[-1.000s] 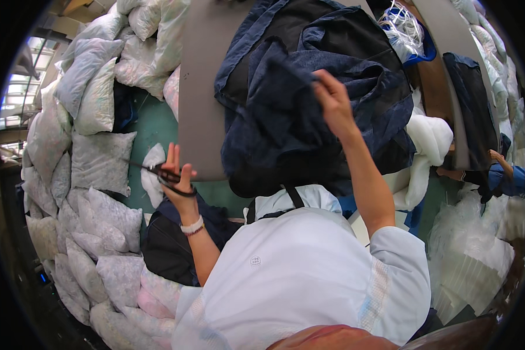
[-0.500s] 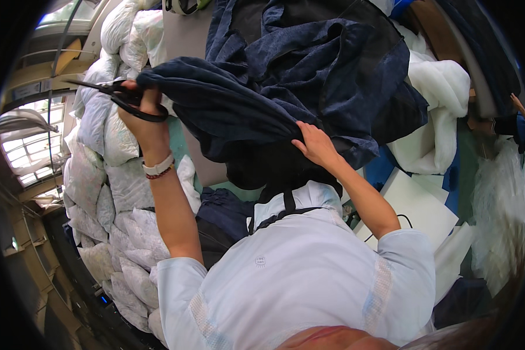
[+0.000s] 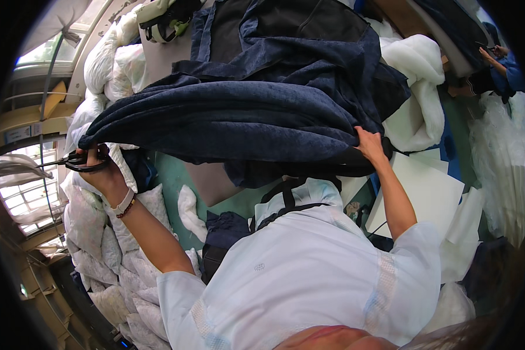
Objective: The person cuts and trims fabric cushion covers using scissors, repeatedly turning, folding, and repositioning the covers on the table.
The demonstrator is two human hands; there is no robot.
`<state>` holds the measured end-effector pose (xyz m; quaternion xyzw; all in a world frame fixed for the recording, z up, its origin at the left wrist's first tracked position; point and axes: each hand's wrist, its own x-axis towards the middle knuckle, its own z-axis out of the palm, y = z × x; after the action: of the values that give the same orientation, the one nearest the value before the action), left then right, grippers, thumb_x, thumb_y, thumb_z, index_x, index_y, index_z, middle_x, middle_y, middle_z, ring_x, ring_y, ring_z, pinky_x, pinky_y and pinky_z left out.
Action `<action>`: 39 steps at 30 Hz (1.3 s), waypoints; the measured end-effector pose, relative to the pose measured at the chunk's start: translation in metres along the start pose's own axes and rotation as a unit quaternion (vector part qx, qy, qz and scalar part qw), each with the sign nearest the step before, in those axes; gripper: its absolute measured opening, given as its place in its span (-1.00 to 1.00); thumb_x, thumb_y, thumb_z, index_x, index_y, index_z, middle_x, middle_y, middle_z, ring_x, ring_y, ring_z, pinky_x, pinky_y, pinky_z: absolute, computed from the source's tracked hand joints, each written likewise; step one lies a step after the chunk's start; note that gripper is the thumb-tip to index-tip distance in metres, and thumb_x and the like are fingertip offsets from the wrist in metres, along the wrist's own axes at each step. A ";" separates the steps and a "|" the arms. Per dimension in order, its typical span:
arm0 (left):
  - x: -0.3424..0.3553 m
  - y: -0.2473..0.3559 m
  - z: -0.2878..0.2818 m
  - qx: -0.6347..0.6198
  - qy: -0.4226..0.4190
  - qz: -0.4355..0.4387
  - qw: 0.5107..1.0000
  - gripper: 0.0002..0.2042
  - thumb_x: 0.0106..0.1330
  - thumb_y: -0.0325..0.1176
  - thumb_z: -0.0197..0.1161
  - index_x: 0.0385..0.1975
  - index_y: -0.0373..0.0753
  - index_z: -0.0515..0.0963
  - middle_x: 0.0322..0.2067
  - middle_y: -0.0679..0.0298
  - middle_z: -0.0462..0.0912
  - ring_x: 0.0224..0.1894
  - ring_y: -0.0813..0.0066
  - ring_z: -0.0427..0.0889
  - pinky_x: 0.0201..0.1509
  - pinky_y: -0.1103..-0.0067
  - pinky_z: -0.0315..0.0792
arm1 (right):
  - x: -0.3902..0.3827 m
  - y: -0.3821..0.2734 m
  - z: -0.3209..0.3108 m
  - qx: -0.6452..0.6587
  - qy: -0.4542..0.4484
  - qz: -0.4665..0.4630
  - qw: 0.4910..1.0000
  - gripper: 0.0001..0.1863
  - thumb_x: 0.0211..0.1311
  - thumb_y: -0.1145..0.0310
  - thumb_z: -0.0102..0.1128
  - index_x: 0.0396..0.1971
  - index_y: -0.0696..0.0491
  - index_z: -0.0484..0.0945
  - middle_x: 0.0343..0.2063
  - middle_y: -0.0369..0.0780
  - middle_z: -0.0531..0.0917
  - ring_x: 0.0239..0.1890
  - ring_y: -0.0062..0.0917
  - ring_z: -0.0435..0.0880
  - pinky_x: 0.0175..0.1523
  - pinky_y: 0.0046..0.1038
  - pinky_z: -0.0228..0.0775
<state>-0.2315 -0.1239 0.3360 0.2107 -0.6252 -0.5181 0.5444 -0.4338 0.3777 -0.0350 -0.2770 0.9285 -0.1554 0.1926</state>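
A large piece of dark blue, velvety fabric with a black underside is stretched across in front of me. Far to the left, my left hand is closed on its gathered corner. That same hand holds black-handled scissors, whose blades point left, away from the cloth. On the right, my right hand pinches the near edge of the fabric. Between both hands the cloth hangs in long folds. More of it is heaped beyond, over a grey surface.
Stuffed white bags are piled along the left. White fluffy padding lies at the far right, with white boards nearer. Clear plastic sheeting hangs at the right. Another person stands at the far right edge, hands raised.
My hands have spread apart, left hand moving left and nearer, right hand moving right. The fabric between them is now pulled out wide. The other person shows more fully.
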 end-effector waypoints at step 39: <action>-0.164 -0.265 0.048 0.303 -0.212 -0.208 0.905 -0.56 -0.11 -0.27 0.49 -0.37 -0.32 0.36 -0.35 0.06 0.59 -0.27 0.20 0.60 -0.15 0.45 0.44 | 0.077 0.030 -0.172 0.183 0.200 0.032 0.962 -0.79 0.16 0.38 0.11 -0.24 0.13 0.55 -0.30 -0.17 0.59 -0.28 -0.46 0.58 -0.14 -0.52 0.40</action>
<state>-0.3015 -0.0670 0.0341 0.3756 -0.7949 -0.4377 0.1886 -0.5837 0.3888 0.0826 -0.1705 0.9123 -0.3681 0.0555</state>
